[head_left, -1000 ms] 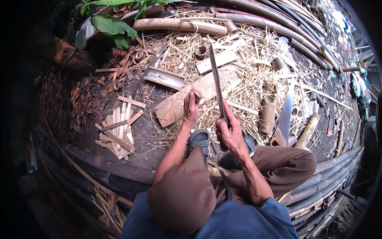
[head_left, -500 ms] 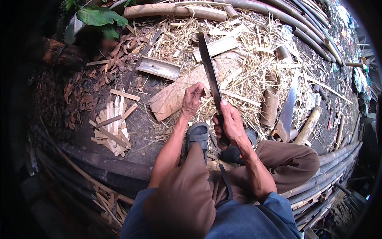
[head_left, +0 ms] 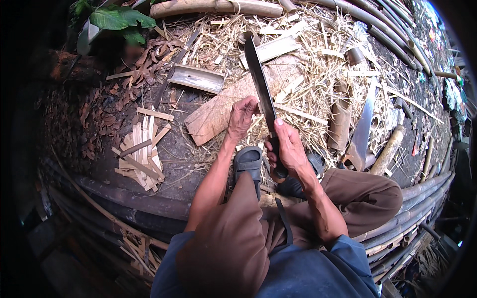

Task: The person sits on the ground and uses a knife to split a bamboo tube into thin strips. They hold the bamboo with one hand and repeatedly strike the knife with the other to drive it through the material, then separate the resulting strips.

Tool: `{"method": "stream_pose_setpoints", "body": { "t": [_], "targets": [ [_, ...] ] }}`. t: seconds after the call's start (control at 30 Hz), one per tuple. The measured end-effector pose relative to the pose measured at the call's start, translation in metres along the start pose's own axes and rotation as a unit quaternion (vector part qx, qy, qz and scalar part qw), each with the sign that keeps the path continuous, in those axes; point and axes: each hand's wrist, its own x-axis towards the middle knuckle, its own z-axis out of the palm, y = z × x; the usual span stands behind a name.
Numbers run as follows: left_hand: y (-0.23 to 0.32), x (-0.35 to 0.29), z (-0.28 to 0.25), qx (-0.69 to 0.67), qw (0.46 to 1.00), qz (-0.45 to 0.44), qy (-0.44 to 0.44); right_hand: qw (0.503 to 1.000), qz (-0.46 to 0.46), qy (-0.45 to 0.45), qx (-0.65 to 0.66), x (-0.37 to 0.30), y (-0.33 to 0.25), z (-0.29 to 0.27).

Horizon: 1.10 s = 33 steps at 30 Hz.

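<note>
My right hand (head_left: 289, 149) is closed round the black handle of a machete (head_left: 259, 79). The long dark blade points away from me and leans a little left. To the left of the blade, my left hand (head_left: 242, 118) is closed, pinching a small piece of bamboo (head_left: 258, 108) right beside the blade's edge. Most of that piece is hidden by the fingers. Under and beyond both hands lies a flat wooden board (head_left: 211, 119) on the ground, partly covered by shavings.
Cut bamboo strips (head_left: 144, 154) lie piled at the left. A split bamboo half (head_left: 197, 79) rests beyond the board. Shavings (head_left: 318, 74) spread across the far middle. At the right are a handsaw (head_left: 362, 129) and bamboo lengths (head_left: 389, 149). Long bamboo poles (head_left: 357, 17) run along the far side.
The machete blade has shifted slightly left and nearer the piece in my left hand. Both hands keep their grips, and the whole view has moved a little.
</note>
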Motion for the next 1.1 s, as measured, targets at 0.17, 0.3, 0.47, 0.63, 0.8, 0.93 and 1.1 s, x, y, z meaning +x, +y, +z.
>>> {"method": "stream_pose_setpoints", "body": {
  "t": [0.17,0.3,0.47,0.63,0.8,0.93,1.1],
  "targets": [
    [0.006,0.001,0.004,-0.001,1.000,-0.002,-0.007,1.000,-0.005,0.001,0.001,-0.001,-0.002,0.000],
    [0.006,0.000,0.002,-0.016,1.000,0.006,-0.003,1.000,-0.006,-0.003,0.001,0.000,0.000,0.001],
    [0.002,0.001,0.003,-0.015,1.000,0.000,0.006,1.000,0.003,0.004,0.006,0.000,0.000,0.002],
    [0.002,0.001,0.004,-0.004,1.000,0.004,0.008,1.000,-0.004,0.007,0.000,-0.001,-0.001,0.003],
    [0.004,0.003,0.006,-0.011,1.000,0.016,0.004,0.999,-0.034,0.009,-0.029,0.004,0.009,-0.002],
    [0.008,0.003,0.008,-0.021,0.999,0.025,-0.002,0.988,-0.102,0.015,-0.114,-0.004,-0.005,0.004],
    [0.001,0.005,-0.002,0.005,0.999,0.034,-0.004,0.966,-0.153,0.057,-0.201,0.006,0.000,0.008]
  ]
}}
